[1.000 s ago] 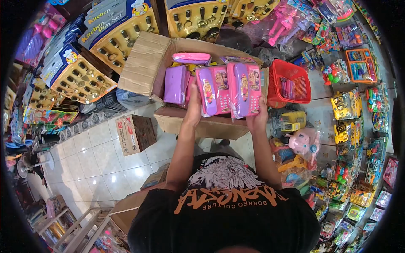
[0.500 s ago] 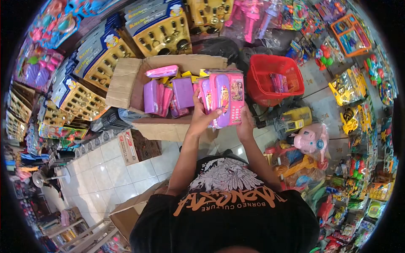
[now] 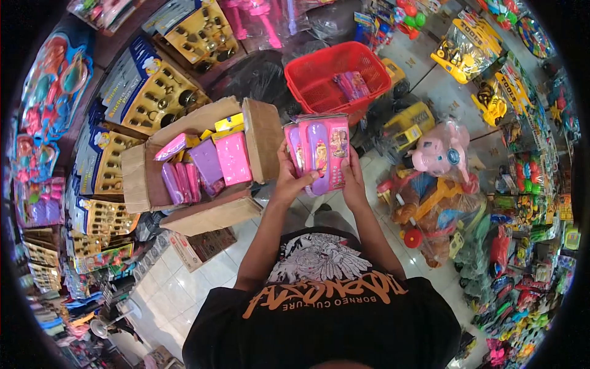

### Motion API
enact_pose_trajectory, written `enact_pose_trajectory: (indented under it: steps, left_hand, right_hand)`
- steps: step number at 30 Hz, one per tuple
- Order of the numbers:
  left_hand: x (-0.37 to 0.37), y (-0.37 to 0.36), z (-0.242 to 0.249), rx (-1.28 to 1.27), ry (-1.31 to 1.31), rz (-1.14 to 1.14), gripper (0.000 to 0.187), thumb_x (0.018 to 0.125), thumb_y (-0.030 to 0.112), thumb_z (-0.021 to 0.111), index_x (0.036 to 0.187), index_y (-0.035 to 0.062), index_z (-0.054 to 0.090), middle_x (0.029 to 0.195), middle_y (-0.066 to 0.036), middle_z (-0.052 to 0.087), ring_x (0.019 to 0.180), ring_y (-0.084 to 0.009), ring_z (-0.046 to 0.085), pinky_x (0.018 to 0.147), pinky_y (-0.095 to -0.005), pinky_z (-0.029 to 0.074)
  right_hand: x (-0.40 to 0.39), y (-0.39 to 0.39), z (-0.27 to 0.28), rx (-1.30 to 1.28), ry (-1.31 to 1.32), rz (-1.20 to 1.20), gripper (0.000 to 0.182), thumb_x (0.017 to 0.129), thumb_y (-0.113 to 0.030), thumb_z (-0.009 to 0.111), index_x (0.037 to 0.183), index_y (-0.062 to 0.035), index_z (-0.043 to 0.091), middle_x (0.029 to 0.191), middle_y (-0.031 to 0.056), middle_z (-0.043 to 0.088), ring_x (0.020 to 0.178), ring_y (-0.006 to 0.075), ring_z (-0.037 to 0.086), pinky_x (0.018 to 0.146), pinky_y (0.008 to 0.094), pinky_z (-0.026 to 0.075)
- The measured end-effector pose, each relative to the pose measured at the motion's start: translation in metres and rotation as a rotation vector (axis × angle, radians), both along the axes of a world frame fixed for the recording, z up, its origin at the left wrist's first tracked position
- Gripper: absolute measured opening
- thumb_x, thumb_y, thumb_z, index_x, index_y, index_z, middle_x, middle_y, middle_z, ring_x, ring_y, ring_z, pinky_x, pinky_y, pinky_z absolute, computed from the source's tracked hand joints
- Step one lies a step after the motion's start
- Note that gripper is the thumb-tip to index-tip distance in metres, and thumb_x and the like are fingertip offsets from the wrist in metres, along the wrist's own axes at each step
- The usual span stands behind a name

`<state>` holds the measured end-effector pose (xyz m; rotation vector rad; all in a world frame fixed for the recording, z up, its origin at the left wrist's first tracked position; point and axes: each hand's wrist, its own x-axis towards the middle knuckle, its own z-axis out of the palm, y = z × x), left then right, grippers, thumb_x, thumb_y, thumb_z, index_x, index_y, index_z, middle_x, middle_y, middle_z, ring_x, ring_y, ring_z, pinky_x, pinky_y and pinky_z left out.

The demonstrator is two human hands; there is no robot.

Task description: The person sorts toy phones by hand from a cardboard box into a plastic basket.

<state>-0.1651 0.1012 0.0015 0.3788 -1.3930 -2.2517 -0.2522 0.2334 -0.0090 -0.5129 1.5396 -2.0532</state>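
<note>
Between my two hands is a stack of pink and purple toy phones (image 3: 318,150), their printed fronts facing up. My left hand (image 3: 291,178) grips the stack's left side, thumb across the front. On the right edge, my right hand (image 3: 353,179) is closed round it. Left of my hands an opened cardboard box (image 3: 263,138) holds several pink and purple packs (image 3: 233,158) and some yellow ones. A red plastic basket (image 3: 301,86) stands just beyond the stack, with a few small pink packs (image 3: 352,86) inside.
Kitchen play sets on cards (image 3: 163,92) line the left side. Bagged toys lie right, among them a pink toy (image 3: 441,150) and a yellow toy vehicle (image 3: 409,126). A smaller printed carton (image 3: 200,246) sits on the tiled floor below the box.
My view has turned to the right, so the box appears further left and the basket nearer the middle. The toy phones remain in both hands and are now beside the basket.
</note>
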Motion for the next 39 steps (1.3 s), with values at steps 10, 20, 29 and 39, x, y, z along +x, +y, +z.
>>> enact_pose_trajectory:
  steps: [10,20,29,39]
  left_hand:
    - [-0.058,-0.030,-0.008,-0.105,-0.136,-0.204,0.108,0.065,0.005,0.077,0.138,0.0132,-0.002,0.130,-0.014,0.031,0.121,-0.0232,0.036,0.100,-0.0376,0.034]
    - [-0.116,-0.069,-0.010,0.009,-0.164,-0.317,0.101,0.065,0.008,0.078,0.141,0.0065,0.011,0.133,-0.010,0.034,0.121,-0.0213,0.038,0.102,-0.0354,0.031]
    - [-0.161,-0.060,-0.026,-0.068,-0.211,-0.256,0.098,0.069,0.009,0.075,0.143,0.0057,0.011,0.135,-0.009,0.036,0.116,-0.0187,0.043,0.097,-0.0342,0.037]
    - [-0.259,-0.027,-0.045,0.024,-0.112,-0.107,0.084,0.078,0.005,0.065,0.142,0.0046,0.010,0.137,-0.009,0.034,0.124,-0.0198,0.035,0.103,-0.0341,0.030]
  right_hand:
    - [-0.051,-0.010,-0.008,0.108,0.050,-0.080,0.044,0.095,-0.023,0.042,0.131,0.0009,0.032,0.126,0.0094,0.042,0.117,0.0163,0.038,0.100,0.0295,0.028]
    - [-0.118,-0.029,0.010,0.129,0.127,0.015,0.042,0.094,-0.019,0.045,0.131,-0.0001,0.035,0.123,0.0080,0.047,0.113,0.0148,0.044,0.097,0.0296,0.033]
    - [-0.176,-0.035,-0.005,0.150,-0.066,-0.034,0.036,0.095,-0.021,0.045,0.124,-0.0013,0.042,0.117,0.0076,0.051,0.106,0.0132,0.048,0.092,0.0283,0.038]
    - [-0.303,-0.029,-0.048,0.195,-0.154,0.120,0.035,0.092,-0.018,0.050,0.123,-0.0017,0.044,0.112,0.0071,0.053,0.100,0.0114,0.051,0.085,0.0252,0.042]
